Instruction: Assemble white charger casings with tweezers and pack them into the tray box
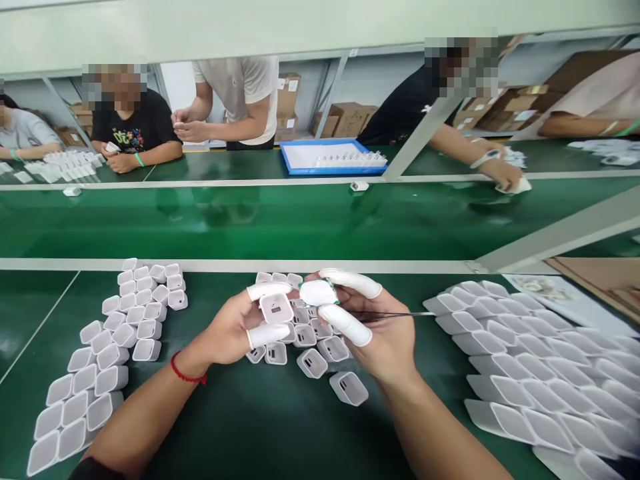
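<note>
My left hand (250,323), with white finger cots and a red cord at the wrist, is closed on a small white charger shell (275,309) whose slotted face points at me. My right hand (367,320) pinches a white insert with a green circuit board edge (318,292) between cotted thumb and forefinger, and dark tweezers (395,315) lie across its palm, pointing right. The two parts sit side by side, almost touching. Under my hands lie several loose white shells (313,347) on the green mat.
Rows of white shells (107,353) stand at the left. Stacked white sleeves (530,360) fill the right. A green conveyor belt (300,220) runs beyond a grey rail. Across it several people work near a blue tray (333,159) and cardboard boxes.
</note>
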Motion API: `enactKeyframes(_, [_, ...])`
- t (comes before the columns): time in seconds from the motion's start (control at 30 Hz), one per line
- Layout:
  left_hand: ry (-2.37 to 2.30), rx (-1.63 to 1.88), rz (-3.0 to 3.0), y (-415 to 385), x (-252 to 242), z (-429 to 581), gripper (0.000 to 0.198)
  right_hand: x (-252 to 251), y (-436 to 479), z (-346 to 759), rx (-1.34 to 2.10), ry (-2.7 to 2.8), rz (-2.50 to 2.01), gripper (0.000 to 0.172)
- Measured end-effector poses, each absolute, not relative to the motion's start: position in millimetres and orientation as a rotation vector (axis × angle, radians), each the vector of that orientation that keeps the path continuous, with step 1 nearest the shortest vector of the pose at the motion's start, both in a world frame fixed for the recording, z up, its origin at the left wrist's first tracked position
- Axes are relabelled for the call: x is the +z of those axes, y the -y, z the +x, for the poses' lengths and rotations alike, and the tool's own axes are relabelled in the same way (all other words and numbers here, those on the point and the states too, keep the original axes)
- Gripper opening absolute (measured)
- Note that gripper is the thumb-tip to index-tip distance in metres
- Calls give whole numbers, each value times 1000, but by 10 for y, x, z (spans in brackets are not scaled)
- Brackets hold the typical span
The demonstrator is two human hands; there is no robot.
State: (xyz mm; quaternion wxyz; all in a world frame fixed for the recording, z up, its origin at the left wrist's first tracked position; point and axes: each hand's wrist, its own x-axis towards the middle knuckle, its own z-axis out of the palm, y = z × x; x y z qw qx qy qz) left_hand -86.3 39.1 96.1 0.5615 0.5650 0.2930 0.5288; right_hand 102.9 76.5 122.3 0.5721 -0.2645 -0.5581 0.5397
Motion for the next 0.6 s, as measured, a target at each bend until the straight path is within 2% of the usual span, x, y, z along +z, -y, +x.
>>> enactKeyframes(0.3, [-1196,1412,1707,-400,843,-823,46,1125,-711,1028,1257,1519,-604,36])
enactKeyframes(0.43, [-1294,1464,1865,-413,855,-812,46,1053,-720,1034,1132,1626,-627,34])
enactKeyframes(0.6, [-1186,1649,2116,-437,924,-792,38,1098,-697,1043,870,1830,-483,50])
